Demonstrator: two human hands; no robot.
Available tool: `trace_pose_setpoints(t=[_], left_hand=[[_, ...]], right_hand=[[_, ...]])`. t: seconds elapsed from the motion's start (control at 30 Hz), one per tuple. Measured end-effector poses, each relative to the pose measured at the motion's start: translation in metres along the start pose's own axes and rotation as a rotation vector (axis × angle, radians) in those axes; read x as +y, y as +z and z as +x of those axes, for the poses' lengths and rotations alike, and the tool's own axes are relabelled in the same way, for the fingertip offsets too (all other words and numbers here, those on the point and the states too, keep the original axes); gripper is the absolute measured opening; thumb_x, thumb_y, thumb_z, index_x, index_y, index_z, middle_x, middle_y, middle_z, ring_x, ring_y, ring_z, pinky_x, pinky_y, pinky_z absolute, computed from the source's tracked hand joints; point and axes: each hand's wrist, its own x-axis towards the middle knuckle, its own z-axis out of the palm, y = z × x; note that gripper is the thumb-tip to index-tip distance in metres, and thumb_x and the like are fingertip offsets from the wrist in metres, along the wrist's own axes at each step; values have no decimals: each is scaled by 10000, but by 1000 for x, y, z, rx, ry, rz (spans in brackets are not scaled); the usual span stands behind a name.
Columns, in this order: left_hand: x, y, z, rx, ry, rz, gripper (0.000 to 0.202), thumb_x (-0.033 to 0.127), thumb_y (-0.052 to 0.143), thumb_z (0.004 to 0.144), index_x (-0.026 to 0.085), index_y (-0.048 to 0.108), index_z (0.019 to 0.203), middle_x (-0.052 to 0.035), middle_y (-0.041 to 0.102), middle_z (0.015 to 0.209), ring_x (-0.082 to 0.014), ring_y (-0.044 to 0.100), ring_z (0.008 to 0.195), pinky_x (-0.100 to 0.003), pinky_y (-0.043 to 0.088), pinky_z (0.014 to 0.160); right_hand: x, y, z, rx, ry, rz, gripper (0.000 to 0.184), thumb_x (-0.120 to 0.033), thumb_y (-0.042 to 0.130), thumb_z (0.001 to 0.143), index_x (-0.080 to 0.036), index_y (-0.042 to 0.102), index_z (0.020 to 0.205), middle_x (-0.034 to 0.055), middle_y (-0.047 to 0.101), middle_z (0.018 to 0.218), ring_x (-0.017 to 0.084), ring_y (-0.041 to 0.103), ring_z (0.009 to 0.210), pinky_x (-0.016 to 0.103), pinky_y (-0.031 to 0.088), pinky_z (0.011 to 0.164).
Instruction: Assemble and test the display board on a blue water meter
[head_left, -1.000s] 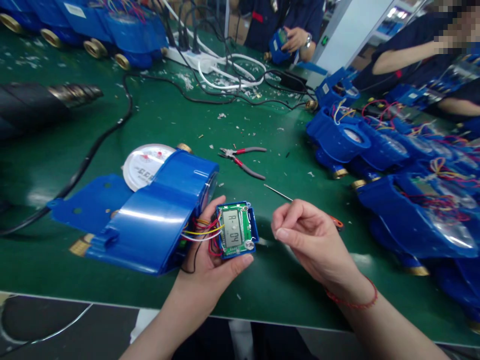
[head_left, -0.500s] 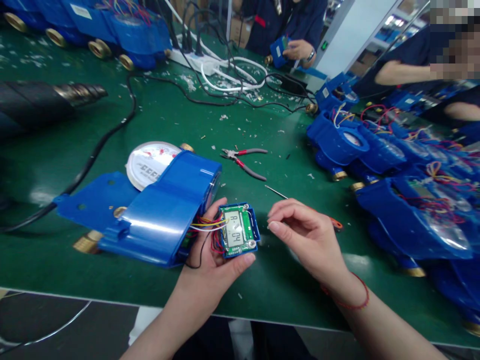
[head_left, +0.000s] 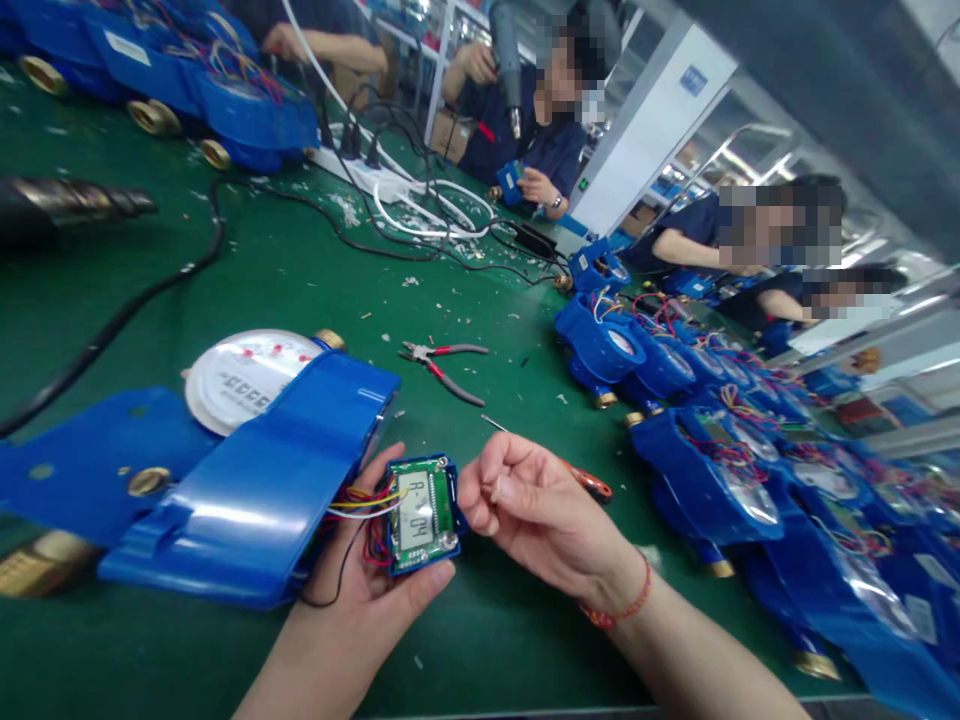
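My left hand (head_left: 349, 590) grips a small circuit board module (head_left: 416, 512) in a blue case, its LCD facing up and showing characters. Coloured wires (head_left: 371, 500) run from it into a blue water meter (head_left: 262, 480), which lies on the green table with its white round dial (head_left: 244, 380) tilted up. Beside the module's right edge is my right hand (head_left: 547, 510), fingers curled and thumb against the fingertips; whatever they may pinch is too small to make out. Behind that hand lies a screwdriver (head_left: 589, 482) with an orange handle, partly hidden.
Cutting pliers (head_left: 442, 370) lie open beyond my hands. A heat gun nozzle (head_left: 97, 203) juts in from the left, above a black cable (head_left: 150, 295). Water meters (head_left: 705, 475) crowd the right side. A power strip (head_left: 360, 172) stands at the back, and people work across the table.
The view has tilted up, and the scene has shifted left and down. My right hand has come closer to the module's right edge. My left hand keeps its hold.
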Motion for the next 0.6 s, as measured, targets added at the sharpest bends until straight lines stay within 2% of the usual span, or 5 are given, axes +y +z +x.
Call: trace_pose_setpoints(t=[0.2,0.3,0.37,0.43,0.6], left_hand=[[2,-4,2,-57,-32,-30,782,205,729,652,260,389,1354,-89,517,1387,-247,601,1168,-301,551,885],[-1,-5,5,-72,40,-9,767,225,728,653,266,405,1348,-97,532,1364,-270,602,1164,-332,562,868],[-2,-4,5,-63,83,-2,755,243,726,656,270,414,1342,-97,528,1362,-277,603,1160,-341,562,865],[-1,-4,5,-56,98,13,747,246,721,657,274,417,1339,-93,518,1368,-279,598,1165,-350,555,880],[-2,-5,6,-63,68,47,764,219,730,632,260,413,1327,-92,454,1419,-284,516,1261,-385,486,995]], right_hand=[[2,-4,0,198,-148,-350,145,-346,522,901,-218,472,855,-47,425,623,108,376,543,250,327,537],[-3,-10,-1,374,-267,-668,46,-225,566,884,-221,571,930,-16,488,697,152,411,669,313,328,667],[-8,-11,-4,434,-322,-858,127,-140,573,856,-227,643,917,41,569,864,210,436,865,386,297,811],[-13,-7,-8,401,-409,-1108,173,-94,559,852,-211,682,883,77,582,1001,250,412,991,425,267,866],[-13,8,-6,21,-610,-1536,168,-134,529,924,-155,695,930,61,575,859,188,430,810,354,297,719]])
